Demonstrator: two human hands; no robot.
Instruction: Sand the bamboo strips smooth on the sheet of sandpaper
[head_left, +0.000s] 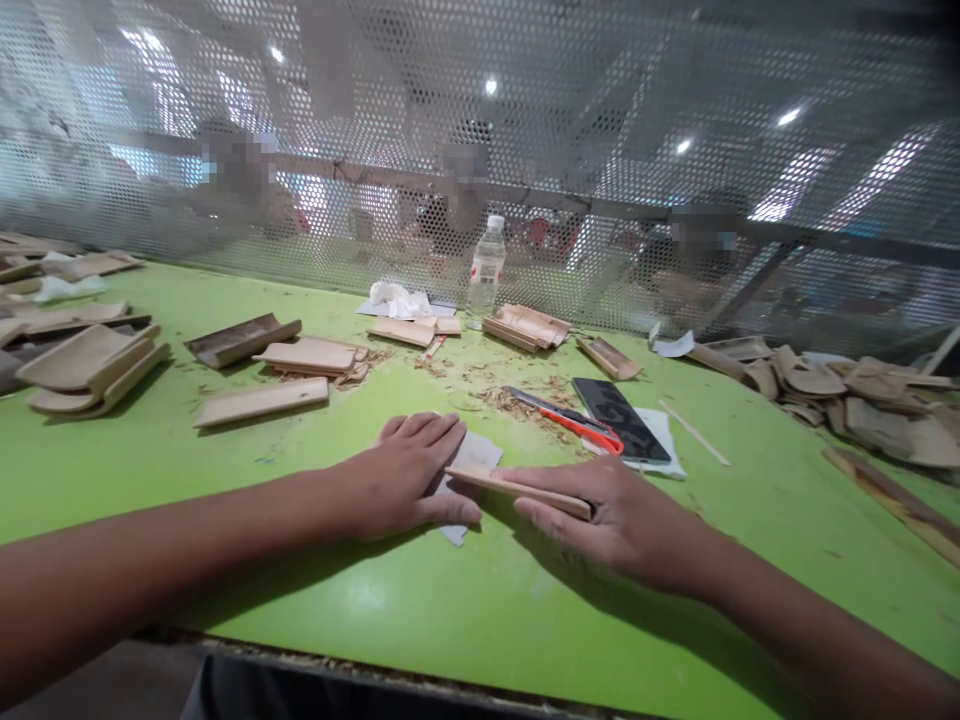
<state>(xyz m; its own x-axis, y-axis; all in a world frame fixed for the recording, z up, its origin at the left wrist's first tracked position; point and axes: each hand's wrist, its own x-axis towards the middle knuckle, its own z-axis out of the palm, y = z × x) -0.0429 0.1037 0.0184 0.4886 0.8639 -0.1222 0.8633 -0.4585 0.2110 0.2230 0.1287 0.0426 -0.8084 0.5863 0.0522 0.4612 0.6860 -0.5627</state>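
My left hand [409,475] lies flat on a torn, pale grey sheet [484,452] that looks like sandpaper, its fingers stretched out and thumb apart, holding it down on the green table [360,610]. In my right hand [611,515] is a flat, slightly curved bamboo piece [525,490], gripped between thumb and fingers. The far end of this piece rests over the sheet, close by the left hand. Behind the right hand lie an orange utility knife [585,425] with its blade out and a dark phone [619,420] on white paper.
Bamboo pieces [262,402] lie in groups at left, with another heap [862,395] at right. Shavings [517,400] litter the middle. A water bottle [487,272] and crumpled tissue [397,298] stand before a perforated metal screen [585,150]. People are dimly visible beyond it.
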